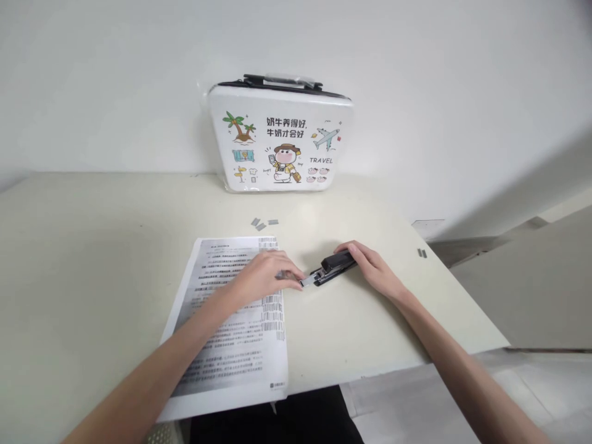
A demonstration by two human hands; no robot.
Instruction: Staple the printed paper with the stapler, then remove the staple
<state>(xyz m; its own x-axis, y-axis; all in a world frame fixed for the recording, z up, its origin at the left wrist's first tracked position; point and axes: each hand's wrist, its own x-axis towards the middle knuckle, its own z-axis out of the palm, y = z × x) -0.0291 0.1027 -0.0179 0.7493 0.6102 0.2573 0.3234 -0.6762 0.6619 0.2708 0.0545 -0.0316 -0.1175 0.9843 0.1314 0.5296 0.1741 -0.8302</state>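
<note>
A black stapler (335,266) lies tilted on the table, its metal end toward the left. My right hand (374,269) grips its back end, fingers wrapped round it. At the other end, my left hand (267,275) pinches the silvery metal piece (309,280) that sticks out of the stapler; whether staples are in that piece cannot be made out. Under my left hand and forearm lie printed sheets of paper (222,370), near the table's front edge.
Small grey staple strips (261,226) lie behind the paper, and more (422,253) sit by the table's right edge. A white case (282,139) with cartoon prints and a black handle stands against the wall. The pale table (92,277) ends at the front right.
</note>
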